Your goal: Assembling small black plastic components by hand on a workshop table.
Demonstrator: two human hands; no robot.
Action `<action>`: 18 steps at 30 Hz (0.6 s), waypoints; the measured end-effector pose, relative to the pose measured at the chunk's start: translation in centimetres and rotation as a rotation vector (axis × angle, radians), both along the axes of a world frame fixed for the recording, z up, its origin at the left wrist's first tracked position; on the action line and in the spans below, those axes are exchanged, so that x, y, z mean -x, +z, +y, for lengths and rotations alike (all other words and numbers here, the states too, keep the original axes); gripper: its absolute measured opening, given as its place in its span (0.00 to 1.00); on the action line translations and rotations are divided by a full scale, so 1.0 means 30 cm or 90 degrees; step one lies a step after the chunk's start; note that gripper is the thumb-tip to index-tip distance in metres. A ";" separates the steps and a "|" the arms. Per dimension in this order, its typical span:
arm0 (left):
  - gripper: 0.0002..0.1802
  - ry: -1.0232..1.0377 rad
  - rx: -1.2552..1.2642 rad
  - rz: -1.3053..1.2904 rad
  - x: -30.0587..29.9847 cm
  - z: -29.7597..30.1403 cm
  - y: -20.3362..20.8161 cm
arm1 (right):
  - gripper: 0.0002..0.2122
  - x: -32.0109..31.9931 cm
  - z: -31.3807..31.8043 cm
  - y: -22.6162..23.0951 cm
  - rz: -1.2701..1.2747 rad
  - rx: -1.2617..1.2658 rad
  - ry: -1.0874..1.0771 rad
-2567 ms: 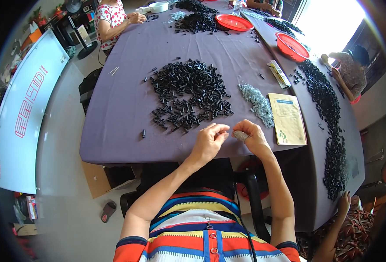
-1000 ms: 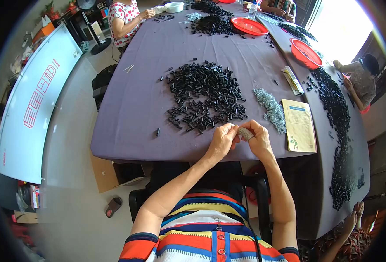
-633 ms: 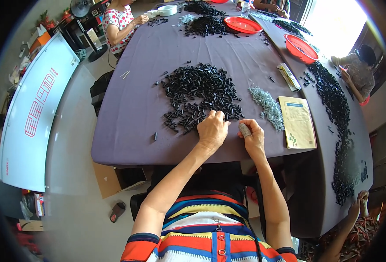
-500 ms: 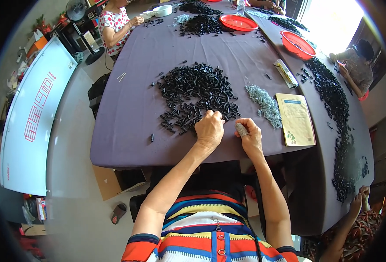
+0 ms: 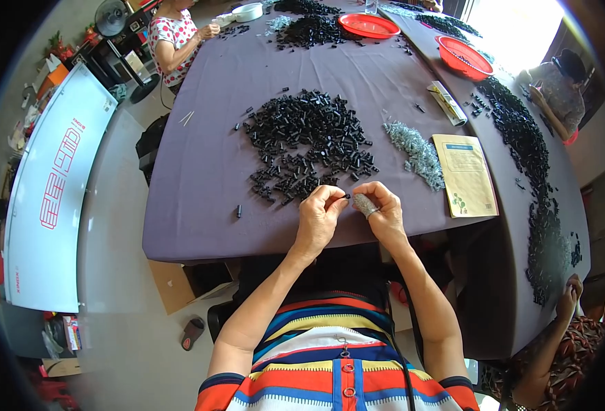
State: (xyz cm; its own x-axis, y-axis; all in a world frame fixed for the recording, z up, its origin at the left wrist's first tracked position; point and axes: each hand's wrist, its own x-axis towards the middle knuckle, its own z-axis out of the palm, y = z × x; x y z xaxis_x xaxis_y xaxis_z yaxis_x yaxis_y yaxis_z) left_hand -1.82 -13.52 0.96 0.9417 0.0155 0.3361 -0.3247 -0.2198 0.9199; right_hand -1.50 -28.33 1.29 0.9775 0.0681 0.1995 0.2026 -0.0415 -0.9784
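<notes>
Between the thumb and fingers of my left hand is a small black cylindrical piece, its end pointing right. My right hand is closed just beside it, fingertips pinched; whatever they hold is too small to make out. A grey wrap covers one of its digits. Just beyond both hands spreads a heap of similar black pieces on the purple-grey tablecloth. To the right of the heap lies a pile of small clear parts.
A tan paper packet and a long yellowish box lie on the right. Red baskets and more black heaps stand farther off. Co-workers sit around the tables, one in a dotted shirt. A large white panel leans at left.
My left hand has come back from the heap's near edge with a black piece now visible in its fingers. My right hand has shifted slightly left, close to it.
</notes>
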 end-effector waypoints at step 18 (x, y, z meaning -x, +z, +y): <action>0.11 -0.027 -0.028 -0.050 0.046 0.037 -0.022 | 0.12 0.020 0.008 0.016 -0.120 0.141 0.031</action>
